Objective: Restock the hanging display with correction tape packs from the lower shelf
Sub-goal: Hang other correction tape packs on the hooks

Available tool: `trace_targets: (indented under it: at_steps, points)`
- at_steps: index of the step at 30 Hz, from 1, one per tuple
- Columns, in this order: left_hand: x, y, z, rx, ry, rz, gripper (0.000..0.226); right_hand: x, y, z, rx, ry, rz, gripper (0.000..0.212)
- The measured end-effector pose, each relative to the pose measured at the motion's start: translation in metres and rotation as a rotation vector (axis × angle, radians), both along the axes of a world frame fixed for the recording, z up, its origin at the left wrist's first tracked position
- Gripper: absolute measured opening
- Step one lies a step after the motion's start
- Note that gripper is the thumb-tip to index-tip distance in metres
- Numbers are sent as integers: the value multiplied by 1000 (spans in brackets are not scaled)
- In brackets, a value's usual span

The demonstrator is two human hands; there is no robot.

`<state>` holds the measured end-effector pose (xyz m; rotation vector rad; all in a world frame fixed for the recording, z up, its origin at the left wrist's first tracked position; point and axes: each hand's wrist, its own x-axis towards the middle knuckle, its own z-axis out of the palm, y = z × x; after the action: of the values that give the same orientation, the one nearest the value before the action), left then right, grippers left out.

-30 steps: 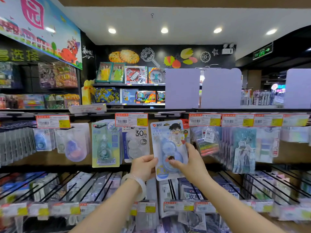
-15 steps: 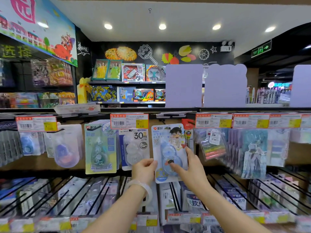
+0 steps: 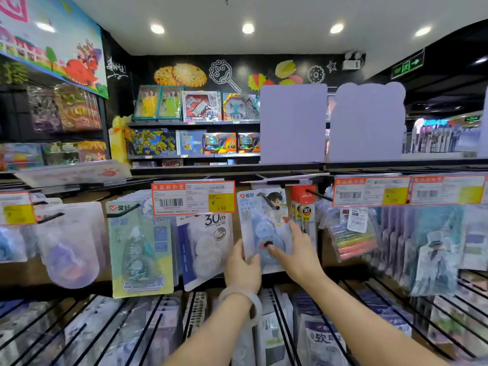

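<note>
A: We start with the hanging display (image 3: 290, 180), the dark rail with hooks across the middle. Below it runs the lower shelf (image 3: 317, 326), wire dividers holding more packs

B: And hanging from that rail, left of centre, we see the green pack (image 3: 141, 249), then the white "30m" pack (image 3: 208, 241) under the price tag (image 3: 192, 198)

A: Right of that tag sits our correction tape pack (image 3: 264, 228), pale blue with a cartoon figure, its top up at the rail. Motion blur hides whether it is actually on a hook

B: Our left hand (image 3: 243, 268) pinches its lower left corner, thumb on the front. Our right hand (image 3: 295, 252) grips the right edge, thumb across the blister. A pale bracelet (image 3: 245, 299) circles the left wrist
</note>
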<state>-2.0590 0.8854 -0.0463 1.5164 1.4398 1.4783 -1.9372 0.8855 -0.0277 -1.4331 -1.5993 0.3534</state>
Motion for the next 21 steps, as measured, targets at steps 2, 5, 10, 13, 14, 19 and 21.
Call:
trace_targets:
  at_steps: [2,5,10,13,14,19,21]
  points:
    - [-3,7,-4,-2,22,-33,49,-3,9,0,2,-6,-20,82]
    - [-5,16,-7,1,126,15,62,-9,17,0,-7,11,-32,82]
    - [-4,24,-8,-11,215,88,59,-12,21,-2,-24,-26,-72,84]
    - [0,18,-6,-43,204,71,62,-11,19,-2,-55,-50,-82,81]
    - [1,15,-6,-81,203,54,71,-10,17,-3,-62,-52,-82,81]
    - [7,-13,-8,-206,389,28,84,1,-13,-11,-155,-141,-65,74]
    - [10,-29,-7,-215,486,7,73,5,-34,-13,-196,-233,-45,69]
